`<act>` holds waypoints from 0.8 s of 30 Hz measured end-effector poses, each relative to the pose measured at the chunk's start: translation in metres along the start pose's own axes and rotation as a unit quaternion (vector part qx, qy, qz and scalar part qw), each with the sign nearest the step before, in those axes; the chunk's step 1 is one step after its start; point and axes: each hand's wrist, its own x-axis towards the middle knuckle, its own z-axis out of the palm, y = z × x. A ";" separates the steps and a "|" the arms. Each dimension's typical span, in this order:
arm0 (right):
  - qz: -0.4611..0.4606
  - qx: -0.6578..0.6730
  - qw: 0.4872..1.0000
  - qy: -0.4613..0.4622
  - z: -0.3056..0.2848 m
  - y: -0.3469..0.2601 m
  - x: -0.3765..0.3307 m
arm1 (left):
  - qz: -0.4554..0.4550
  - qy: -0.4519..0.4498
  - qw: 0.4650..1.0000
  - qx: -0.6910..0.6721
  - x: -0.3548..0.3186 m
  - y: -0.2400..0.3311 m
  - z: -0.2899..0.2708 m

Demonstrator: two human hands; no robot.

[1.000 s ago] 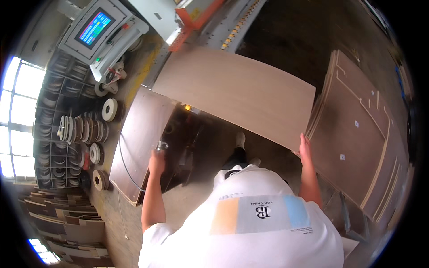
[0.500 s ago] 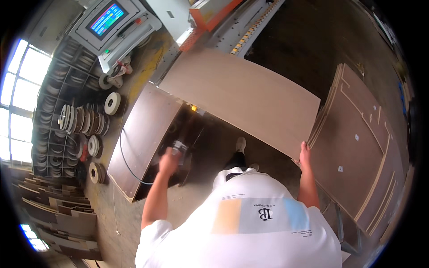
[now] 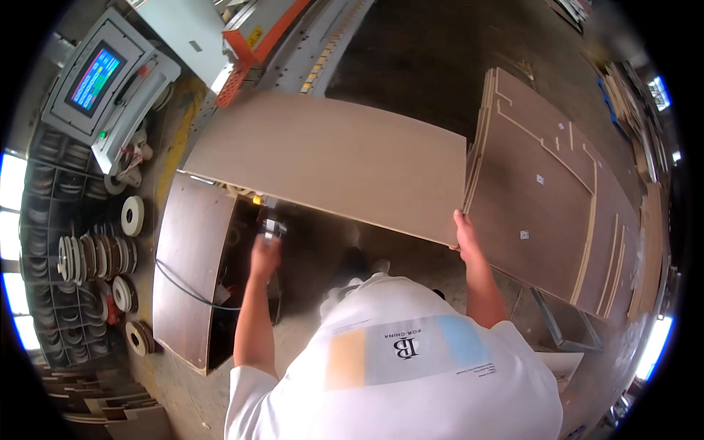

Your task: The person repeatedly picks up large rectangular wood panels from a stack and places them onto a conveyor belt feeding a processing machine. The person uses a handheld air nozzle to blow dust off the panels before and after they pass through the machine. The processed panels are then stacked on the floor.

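Head cam: L hand (image 3: 265, 257) went up nearer the board (image 3: 330, 158) edge than before, wrapped round a metal tool (image 3: 273, 227). R hand (image 3: 465, 236) holds the board's near R corner. Board lies flat b/w person and machine (image 3: 182, 33), L of pile (image 3: 546, 202).

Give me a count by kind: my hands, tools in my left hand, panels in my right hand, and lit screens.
Hands: 2, left hand and right hand
Metallic tool: 1
Brown panel: 1
Lit screen: 1
Total: 5
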 end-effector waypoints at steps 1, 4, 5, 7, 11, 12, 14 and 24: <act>0.002 0.014 1.000 0.008 0.000 0.000 -0.002 | 0.011 -0.065 0.983 0.169 -0.014 0.009 0.021; 0.013 0.054 0.998 -0.013 0.003 0.002 -0.004 | 0.056 -0.266 0.864 0.424 -0.057 0.033 0.057; 0.021 0.064 0.997 -0.038 0.000 0.007 -0.001 | 0.118 -0.274 0.866 0.400 -0.073 0.039 0.061; 0.045 0.071 0.995 -0.056 -0.002 0.023 0.010 | 0.117 -0.340 0.837 0.412 -0.091 0.059 0.056; 0.068 0.054 0.995 -0.047 0.007 0.046 0.017 | 0.109 -0.122 0.922 0.351 -0.098 0.007 0.037; 0.064 0.054 0.996 -0.041 0.012 0.053 0.017 | 0.004 -0.099 0.976 0.193 -0.089 0.002 0.032; 0.056 0.056 0.996 -0.046 0.017 0.056 0.011 | -0.113 -0.026 0.990 -0.080 -0.081 0.041 0.037; -0.007 -0.083 0.996 -0.024 0.047 0.024 -0.016 | -0.051 0.111 0.934 -0.337 -0.013 0.091 0.112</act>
